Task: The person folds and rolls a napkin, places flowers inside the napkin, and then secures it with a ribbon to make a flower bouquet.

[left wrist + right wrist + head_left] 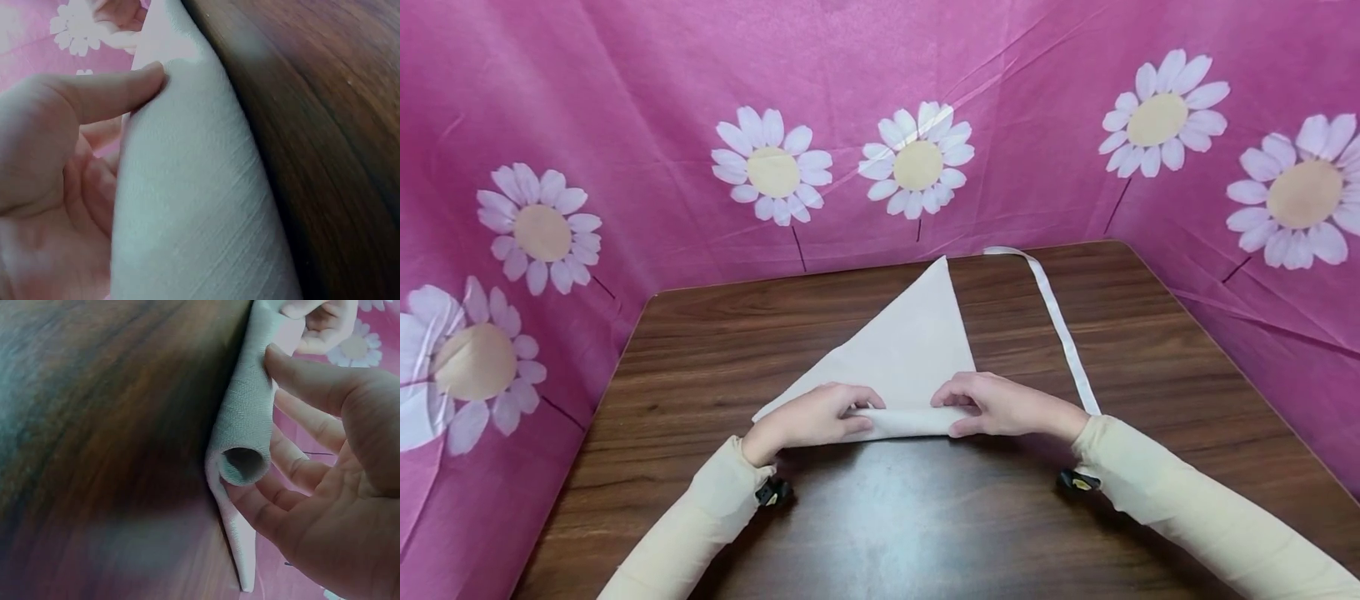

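Picture a clock laid on the brown table (pixel 700 358), with its middle at the cloth roll (pixel 917 422) and 12 at the far side. Your white cloth (pixel 906 346) lies on the table. Its near edge is curled into that roll, and the flat part runs out to a sharp tip at 12 o'clock and another corner at 9 o'clock.

Your left hand (pixel 827 414) is on the 9 o'clock side of the roll. Its thumb and fingers pinch the roll, thumb on the near side. The roll hides some of those fingers, so I can't tell how far apart they are. Your right hand (pixel 1007 406) pinches the roll on the 3 o'clock side, thumb near you, the other fingers a little apart. By it, the right wrist view shows the roll's round, hollow end.

A thin white strip (pixel 1060 325) bends from 1 o'clock round to 3 o'clock, down to your right sleeve (pixel 1210 517). Past the table, from 10 to 2 o'clock, hangs a pink sheet (pixel 647 92) with big white flowers (pixel 773 172).
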The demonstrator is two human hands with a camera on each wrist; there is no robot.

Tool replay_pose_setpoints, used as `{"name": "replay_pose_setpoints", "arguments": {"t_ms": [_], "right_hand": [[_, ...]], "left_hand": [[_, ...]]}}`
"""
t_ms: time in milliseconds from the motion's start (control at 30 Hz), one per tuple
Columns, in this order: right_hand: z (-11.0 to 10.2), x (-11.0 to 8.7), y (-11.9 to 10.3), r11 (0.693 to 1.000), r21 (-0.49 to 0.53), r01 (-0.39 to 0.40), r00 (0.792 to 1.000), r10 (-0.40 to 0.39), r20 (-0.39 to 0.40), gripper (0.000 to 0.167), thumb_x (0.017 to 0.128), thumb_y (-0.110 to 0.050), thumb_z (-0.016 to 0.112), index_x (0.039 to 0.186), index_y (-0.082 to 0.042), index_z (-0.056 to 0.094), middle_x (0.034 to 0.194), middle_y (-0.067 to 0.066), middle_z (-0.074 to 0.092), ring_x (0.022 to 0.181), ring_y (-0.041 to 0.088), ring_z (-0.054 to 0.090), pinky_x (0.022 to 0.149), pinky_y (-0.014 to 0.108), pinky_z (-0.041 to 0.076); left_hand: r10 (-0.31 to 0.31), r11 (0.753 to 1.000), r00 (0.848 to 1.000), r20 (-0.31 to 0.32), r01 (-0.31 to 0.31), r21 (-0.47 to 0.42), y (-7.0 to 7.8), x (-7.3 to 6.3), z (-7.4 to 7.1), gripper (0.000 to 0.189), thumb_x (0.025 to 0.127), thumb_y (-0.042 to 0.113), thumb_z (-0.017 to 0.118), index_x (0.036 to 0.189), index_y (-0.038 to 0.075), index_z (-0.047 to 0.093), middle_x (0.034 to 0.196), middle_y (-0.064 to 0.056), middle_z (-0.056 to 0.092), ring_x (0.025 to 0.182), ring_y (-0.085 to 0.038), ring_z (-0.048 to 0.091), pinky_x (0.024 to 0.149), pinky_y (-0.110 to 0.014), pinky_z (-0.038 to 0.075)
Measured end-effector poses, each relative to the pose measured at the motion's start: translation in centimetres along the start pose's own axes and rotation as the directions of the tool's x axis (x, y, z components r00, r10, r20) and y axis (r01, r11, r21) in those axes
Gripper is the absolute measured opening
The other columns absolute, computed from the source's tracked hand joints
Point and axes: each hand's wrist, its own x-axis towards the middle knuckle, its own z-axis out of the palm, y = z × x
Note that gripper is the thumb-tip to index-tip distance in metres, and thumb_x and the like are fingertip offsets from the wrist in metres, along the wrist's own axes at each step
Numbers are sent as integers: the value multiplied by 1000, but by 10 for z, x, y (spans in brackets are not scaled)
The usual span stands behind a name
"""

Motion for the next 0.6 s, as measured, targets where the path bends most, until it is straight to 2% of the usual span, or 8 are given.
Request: {"name": "replay_pose_setpoints", "arguments": {"t_ms": [167, 300, 367, 467, 533, 600], "right_hand": [[1, -1, 0, 998, -54, 9, 999, -7, 43, 36, 85, -18, 85, 117, -12, 70, 110, -4, 65, 97, 13, 59, 87, 34, 50], [2, 0, -2, 995, -93, 35, 997, -29, 65, 32, 88, -16, 81, 119, -13, 70, 112, -5, 66, 100, 12, 59, 89, 36, 50], [2, 1, -3, 995, -100, 26, 998, -20, 60, 28, 91, -14, 77, 118, -13, 70, 111, -4, 67, 100, 11, 60, 89, 36, 50], [3, 2, -4, 996, -86, 0, 998, 5, 59, 24, 94, -12, 73, 118, -12, 69, 111, -4, 68, 97, 10, 60, 88, 36, 50], [2, 3, -3, 998, -63, -9, 997, 14, 71, 23, 95, -11, 72, 118, -12, 69, 110, -5, 68, 96, 9, 60, 88, 35, 51], [2, 4, -3, 999, -38, -16, 996, 19, 87, 23, 96, -11, 71, 119, -12, 69, 109, -5, 68, 95, 8, 60, 87, 33, 50]], "left_hand": [[20, 997, 998, 58, -16, -69, -3, 0, -1, 20, 103, 8, 58, 120, 9, 68, 92, 6, 65, 82, -5, 54, 81, -25, 46], [-29, 997, 998, 58, 33, -73, -7, -1, -2, 22, 103, 8, 54, 121, 6, 68, 94, 5, 65, 85, -6, 54, 81, -26, 46], [-75, 994, 996, 47, 78, -74, -9, -2, -3, 22, 103, 11, 55, 119, 5, 68, 96, 4, 67, 88, -6, 56, 83, -27, 46], [-149, 985, 989, 22, 150, -80, -12, -5, -5, 18, 102, 19, 59, 112, 8, 69, 92, 4, 66, 85, -8, 58, 80, -29, 48], [-213, 972, 977, 6, 212, -102, -16, -8, -6, 17, 101, 25, 62, 107, 11, 69, 89, 4, 65, 82, -9, 57, 77, -29, 48], [-289, 950, 957, -12, 286, -123, -19, -12, -8, 17, 100, 30, 64, 103, 14, 68, 87, 4, 64, 80, -10, 56, 75, -31, 47]]}}
